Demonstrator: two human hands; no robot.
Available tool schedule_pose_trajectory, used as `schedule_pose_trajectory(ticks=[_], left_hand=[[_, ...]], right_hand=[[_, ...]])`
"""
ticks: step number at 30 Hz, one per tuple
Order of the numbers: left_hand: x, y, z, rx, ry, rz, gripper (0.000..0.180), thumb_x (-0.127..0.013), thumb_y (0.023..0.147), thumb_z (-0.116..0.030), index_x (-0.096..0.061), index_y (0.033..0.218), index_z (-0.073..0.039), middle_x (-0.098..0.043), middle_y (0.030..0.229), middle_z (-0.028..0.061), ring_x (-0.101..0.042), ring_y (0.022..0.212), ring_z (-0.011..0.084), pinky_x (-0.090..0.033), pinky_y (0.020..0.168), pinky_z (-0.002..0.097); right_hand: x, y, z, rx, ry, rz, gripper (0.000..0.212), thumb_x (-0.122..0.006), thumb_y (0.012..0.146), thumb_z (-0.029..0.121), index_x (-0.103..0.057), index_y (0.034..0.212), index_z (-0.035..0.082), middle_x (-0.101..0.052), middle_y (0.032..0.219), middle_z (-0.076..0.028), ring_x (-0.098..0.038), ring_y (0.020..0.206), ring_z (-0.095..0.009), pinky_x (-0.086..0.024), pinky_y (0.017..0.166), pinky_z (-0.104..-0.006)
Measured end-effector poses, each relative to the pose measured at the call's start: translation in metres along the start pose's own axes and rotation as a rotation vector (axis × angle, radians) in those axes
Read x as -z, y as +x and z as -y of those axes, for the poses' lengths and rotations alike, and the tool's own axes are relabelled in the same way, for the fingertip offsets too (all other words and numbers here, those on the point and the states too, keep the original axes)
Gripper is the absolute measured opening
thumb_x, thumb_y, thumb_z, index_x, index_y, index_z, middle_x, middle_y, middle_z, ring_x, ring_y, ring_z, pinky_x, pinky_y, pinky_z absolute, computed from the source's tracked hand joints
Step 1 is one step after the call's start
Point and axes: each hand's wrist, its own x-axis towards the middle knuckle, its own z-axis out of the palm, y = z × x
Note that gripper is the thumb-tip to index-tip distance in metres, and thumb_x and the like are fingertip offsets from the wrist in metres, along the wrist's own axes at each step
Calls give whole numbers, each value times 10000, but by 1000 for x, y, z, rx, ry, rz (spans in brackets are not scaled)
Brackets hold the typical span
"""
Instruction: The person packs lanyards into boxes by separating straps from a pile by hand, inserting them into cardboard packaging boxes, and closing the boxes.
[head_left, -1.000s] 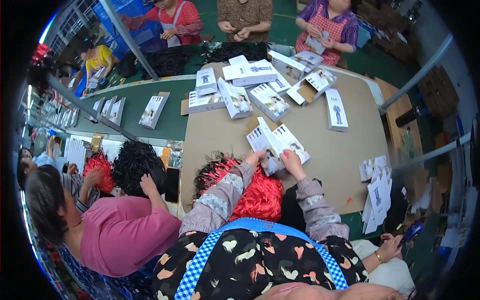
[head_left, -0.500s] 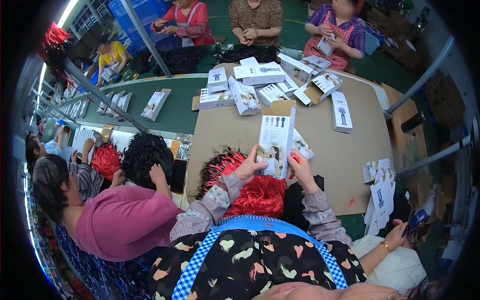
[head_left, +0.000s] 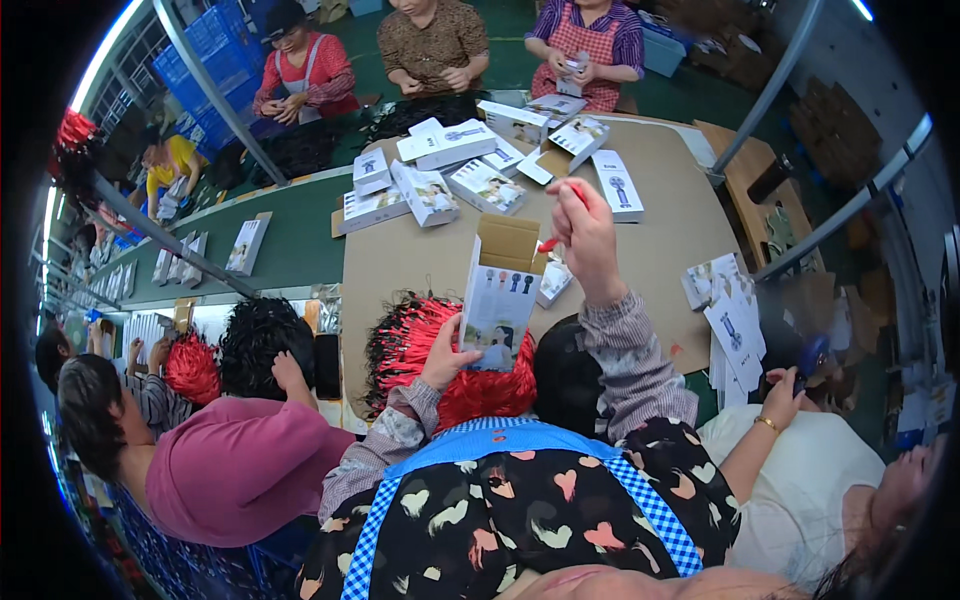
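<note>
Green belt: at the far left, the belt (head_left: 300, 215) carries white boxes (head_left: 247, 243) lying apart from one another.
Black strap bundle: in front of the pink-sleeved co-worker, whose hand (head_left: 290, 372) rests on the bundle (head_left: 255, 345).
Red strap bundle: a thick bunch (head_left: 420, 345) close to the wearer's body, its dark cord ends fanning leftward.
Left hand: grasping; the left hand (head_left: 445, 355) grips the open box (head_left: 500, 295) by its lower left edge, thumb across the printed face.
Open box: tilted above the near edge of the tabletop (head_left: 680, 300), in front of the red bundle, its brown-lined mouth facing up and away (the flap stands open).
Box pile: white boxes (head_left: 445, 142) heaped at the far side.
Right hand: clenched on a red strap (head_left: 548, 246); the right hand (head_left: 583, 235) is raised just right of the mouth (whether strap and cardboard touch, I cannot tell).
Strap at the mouth: the step in hand looks like putting the strap into the box; the next move would call for a steady left grip and the loose end guided inside, clear of the flap.
White cartons: a leaning stack (head_left: 735, 335) at the right edge.
</note>
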Motion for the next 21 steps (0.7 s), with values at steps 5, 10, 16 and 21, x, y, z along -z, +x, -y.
schedule_pose_trajectory(ticks=[5,10,16,21], left_hand=[[-12,-10,0,5,46,42,755,-676,642,16,-313,1303,-8,-483,1164,95,-458,1104,194,-382,946,320],[-15,-12,-5,-17,-36,50,744,-673,652,10,-322,1307,-18,-488,1165,86,-464,1106,187,-379,947,318],[10,-3,1,50,-276,-94,666,-644,671,18,-357,1271,-20,-494,1182,70,-465,1119,180,-359,964,329],[99,38,23,-60,-340,-477,480,-586,731,33,-420,1181,16,-541,1086,88,-535,974,170,-444,841,287]], right_hand=[[3,5,-29,-76,87,72,157,-458,923,147,-531,915,8,-401,612,38,-343,516,-33,-294,466,-180],[16,-1,-71,-137,-180,120,145,-509,877,86,-542,988,-1,-574,938,-39,-527,875,-88,-414,821,-225],[5,2,-62,38,-360,114,220,-516,834,26,-527,1048,-25,-572,972,-70,-532,917,-128,-411,834,-252],[18,6,-92,-51,-380,9,174,-541,834,46,-536,996,-19,-582,907,-52,-538,816,-104,-427,753,-229]])
